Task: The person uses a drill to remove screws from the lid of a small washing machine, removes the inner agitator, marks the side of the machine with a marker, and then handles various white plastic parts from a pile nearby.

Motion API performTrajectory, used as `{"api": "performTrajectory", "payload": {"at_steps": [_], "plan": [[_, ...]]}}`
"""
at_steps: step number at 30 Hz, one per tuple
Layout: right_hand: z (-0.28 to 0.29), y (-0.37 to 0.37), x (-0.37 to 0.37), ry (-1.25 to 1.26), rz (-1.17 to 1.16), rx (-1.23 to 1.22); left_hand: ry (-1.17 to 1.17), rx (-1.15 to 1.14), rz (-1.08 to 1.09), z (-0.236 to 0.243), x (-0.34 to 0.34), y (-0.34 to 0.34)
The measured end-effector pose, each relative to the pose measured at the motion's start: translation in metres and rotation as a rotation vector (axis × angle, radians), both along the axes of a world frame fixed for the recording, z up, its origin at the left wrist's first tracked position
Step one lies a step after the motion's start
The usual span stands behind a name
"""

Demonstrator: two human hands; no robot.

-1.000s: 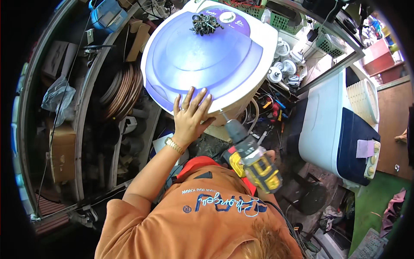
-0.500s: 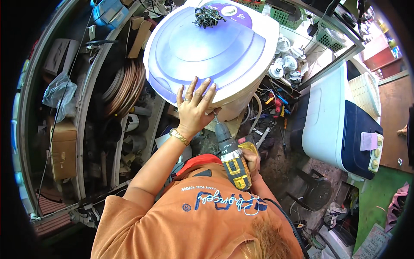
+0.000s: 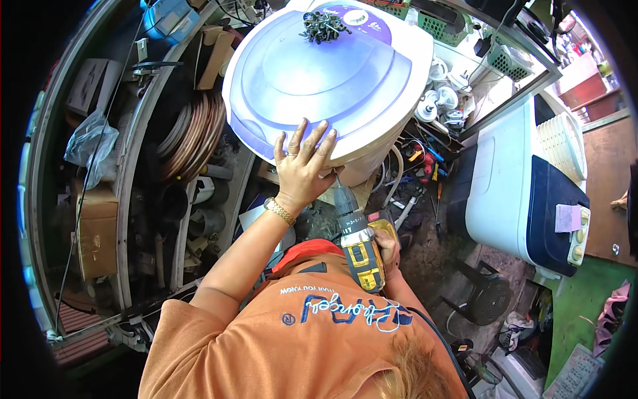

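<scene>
A white plastic tub [image 3: 419, 50] with a translucent purple lid [image 3: 312, 80] stands in front of me, a pile of dark screws [image 3: 322, 26] on top. My left hand [image 3: 302, 166] rests spread on the lid's front edge, thumb beside the drill bit. My right hand [image 3: 387, 247] grips a yellow-and-black cordless drill [image 3: 362, 259], pointed up at the tub's front side just below the rim. Whether a screw sits at the bit's tip is too small to tell.
Left are shelves with coiled tubing [image 3: 193, 136] and cardboard boxes [image 3: 96, 233]. Right stands a white-and-navy appliance [image 3: 498, 186]; behind it, green baskets [image 3: 505, 63]. Scattered tools [image 3: 425, 166] lie beside the tub. A black round object [image 3: 482, 296] lies at lower right.
Compared with a second ago, the drill has swung left and more upright, its bit now at the tub beside my left thumb. My left hand has shifted slightly right, along with the view.
</scene>
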State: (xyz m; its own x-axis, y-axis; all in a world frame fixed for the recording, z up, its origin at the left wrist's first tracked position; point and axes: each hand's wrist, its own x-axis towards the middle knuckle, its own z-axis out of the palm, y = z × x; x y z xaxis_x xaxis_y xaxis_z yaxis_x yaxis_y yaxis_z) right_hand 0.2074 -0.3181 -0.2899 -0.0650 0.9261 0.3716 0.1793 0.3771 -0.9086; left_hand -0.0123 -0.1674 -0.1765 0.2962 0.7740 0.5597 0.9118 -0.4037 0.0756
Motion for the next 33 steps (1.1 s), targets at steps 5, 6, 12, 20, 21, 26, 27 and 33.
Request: {"api": "performTrajectory", "payload": {"at_steps": [5, 6, 12, 20, 21, 26, 27, 33], "plan": [[0.003, -0.001, -0.001, 0.145, 0.058, -0.304, -0.010, -0.016, 0.003, 0.000, 0.002, 0.001], [0.008, -0.001, -0.003, 0.130, 0.041, -0.323, -0.012, -0.017, 0.003, -0.001, 0.002, 0.001], [-0.003, -0.006, -0.019, 0.621, 0.117, -0.681, -0.021, -0.010, 0.030, -0.004, 0.005, 0.001], [-0.032, -0.010, -0.020, 0.192, 0.127, -0.407, -0.037, -0.032, 0.045, -0.009, 0.001, -0.002], [-0.038, -0.011, -0.021, 0.187, 0.132, -0.408, -0.036, -0.027, 0.046, -0.012, 0.000, -0.002], [-0.007, 0.000, -0.037, 0.100, -0.013, -0.138, -0.065, -0.068, 0.060, -0.016, -0.005, -0.008], [0.023, 0.011, -0.036, -0.003, -0.091, 0.168, -0.061, -0.072, 0.054, -0.014, -0.004, -0.007], [0.042, -0.010, 0.019, 0.510, -0.161, -0.521, -0.121, -0.110, -0.010, -0.002, 0.000, -0.013]]}}
